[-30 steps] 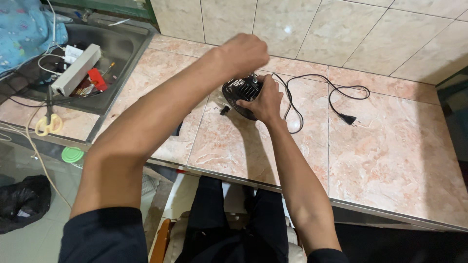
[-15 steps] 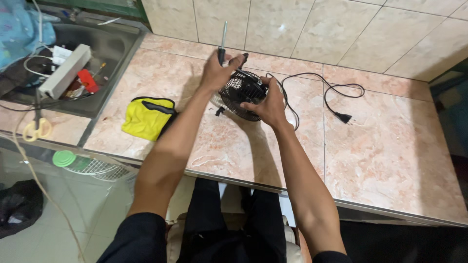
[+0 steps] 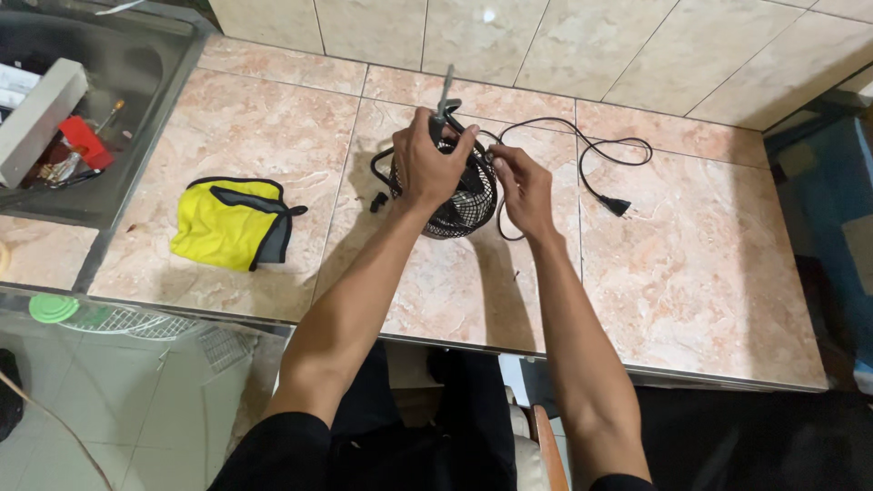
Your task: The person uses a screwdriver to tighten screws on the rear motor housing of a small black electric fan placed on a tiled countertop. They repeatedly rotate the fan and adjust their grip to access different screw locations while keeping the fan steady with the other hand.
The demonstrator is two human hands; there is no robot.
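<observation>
your left hand (image 3: 427,168) is wrapped tight around the handle of a screwdriver (image 3: 445,102), tip pointing down into the small black fan (image 3: 453,195) right under your fist. your right hand (image 3: 523,186) pinches the fan's wire cage on the side away from the tool, fingers pressed together on the rim. the fan sits on the pink tiled counter (image 3: 691,273), its black cord (image 3: 591,159) looping off past your right hand to a loose plug. as i judge it, the tip could skip off the screw and jab the holding fingers, since they sit so close. a small dark bit (image 3: 376,202), maybe a screw, lies just beyond your left wrist and could roll off. the cage looks thin and dark, with close wires.
</observation>
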